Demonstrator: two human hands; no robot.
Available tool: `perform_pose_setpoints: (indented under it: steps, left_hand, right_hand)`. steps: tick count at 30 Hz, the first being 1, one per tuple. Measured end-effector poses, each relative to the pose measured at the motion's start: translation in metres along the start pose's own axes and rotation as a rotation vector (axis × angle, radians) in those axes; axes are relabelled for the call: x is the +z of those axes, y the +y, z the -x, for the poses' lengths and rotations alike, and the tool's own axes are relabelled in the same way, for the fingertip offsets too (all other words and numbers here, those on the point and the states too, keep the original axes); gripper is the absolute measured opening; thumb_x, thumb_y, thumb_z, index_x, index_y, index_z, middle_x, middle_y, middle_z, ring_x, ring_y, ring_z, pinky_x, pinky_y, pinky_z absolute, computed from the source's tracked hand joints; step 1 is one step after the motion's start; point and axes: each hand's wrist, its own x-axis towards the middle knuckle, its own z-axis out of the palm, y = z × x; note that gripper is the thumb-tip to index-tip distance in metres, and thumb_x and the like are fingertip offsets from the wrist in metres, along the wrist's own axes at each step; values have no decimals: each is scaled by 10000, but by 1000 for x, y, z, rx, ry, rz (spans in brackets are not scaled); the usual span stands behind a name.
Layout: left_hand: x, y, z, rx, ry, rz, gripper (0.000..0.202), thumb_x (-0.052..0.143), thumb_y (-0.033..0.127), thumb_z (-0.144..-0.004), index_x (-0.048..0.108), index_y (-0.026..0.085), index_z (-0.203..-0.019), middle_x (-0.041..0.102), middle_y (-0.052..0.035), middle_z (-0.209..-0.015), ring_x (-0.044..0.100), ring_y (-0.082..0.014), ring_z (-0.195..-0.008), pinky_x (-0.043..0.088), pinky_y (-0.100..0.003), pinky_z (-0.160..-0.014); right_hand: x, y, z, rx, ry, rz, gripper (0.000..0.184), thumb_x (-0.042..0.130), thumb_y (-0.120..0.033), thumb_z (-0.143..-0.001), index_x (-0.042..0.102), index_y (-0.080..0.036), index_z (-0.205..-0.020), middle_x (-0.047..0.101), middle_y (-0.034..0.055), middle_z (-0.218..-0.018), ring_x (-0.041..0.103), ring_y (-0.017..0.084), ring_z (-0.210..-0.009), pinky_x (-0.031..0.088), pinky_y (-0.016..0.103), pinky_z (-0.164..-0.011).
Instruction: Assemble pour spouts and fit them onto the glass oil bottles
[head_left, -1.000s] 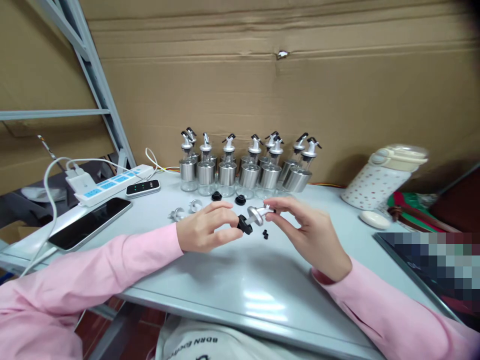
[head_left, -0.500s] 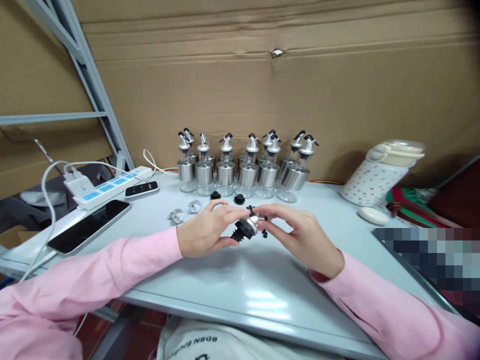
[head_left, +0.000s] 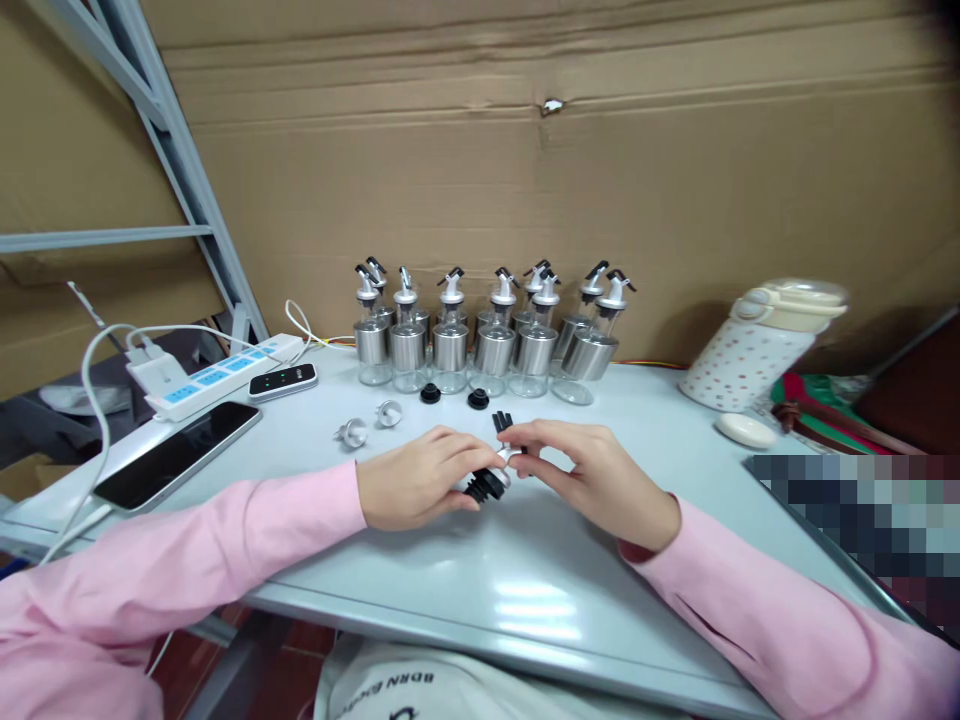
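Observation:
Between my two hands, just over the table, is a pourer spout (head_left: 487, 486) with a black ribbed stopper and a silver collar. My left hand (head_left: 429, 480) pinches it by the stopper and collar from the left. The fingertips of my right hand (head_left: 592, 470) are closed on its silver upper end, partly hiding it. Black prong-like pieces (head_left: 502, 422) stick up just behind my right fingertips; whether they belong to the spout, I cannot tell. Two black caps (head_left: 478, 399) and two small steel funnels (head_left: 352, 433) lie beyond my left hand.
Several glass bottles (head_left: 451, 347) with steel sleeves and pourer tops stand along the cardboard wall. On the left lie a phone (head_left: 178, 455), a power strip (head_left: 225, 375) and a small black device (head_left: 283, 380). A dotted flask (head_left: 754, 345) and white oval object (head_left: 747, 430) are right.
The spout has turned and dropped slightly, so its stopper now sits lower and the silver collar shows less. Both hands stay on it, and my left hand has come down a little.

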Motion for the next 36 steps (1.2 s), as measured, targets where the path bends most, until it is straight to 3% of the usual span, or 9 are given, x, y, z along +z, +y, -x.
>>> perform_pose_setpoints:
  steps: [15,27,33,36]
  left_hand:
    - [6,-2,1,50,19,-133,250,340,294,-923,374,136,-1114,596,-126,-1058,539,-198,-965,294,-378,-883]
    - [4,2,0,38,30,-243,208,286,277,-943,377,146,-1076,620,-94,-993,562,-188,-833,216,-340,-748]
    - [-1,3,-2,8,-19,-223,271,290,312,-932,384,155,-1132,597,-96,-997,540,-189,-812,220,-337,-718]
    - [-4,5,-3,-64,-29,-169,336,284,329,-918,365,146,-1189,582,-100,-979,525,-201,-831,233,-348,-731]
  right_hand:
    - [-2,-6,1,116,-104,-101,131,517,-202,-827,586,-169,-934,676,4,-676,604,108,-563,469,212,-565]
    - [-3,-9,0,151,-154,-147,123,496,-188,-830,556,-177,-938,675,0,-671,619,102,-554,461,197,-539]
    - [0,-6,0,164,-197,-8,127,477,-198,-841,563,-183,-932,672,11,-699,598,109,-532,444,211,-542]
    - [2,-7,1,158,-194,120,179,453,-235,-856,565,-189,-988,644,-2,-620,557,112,-470,426,227,-525]
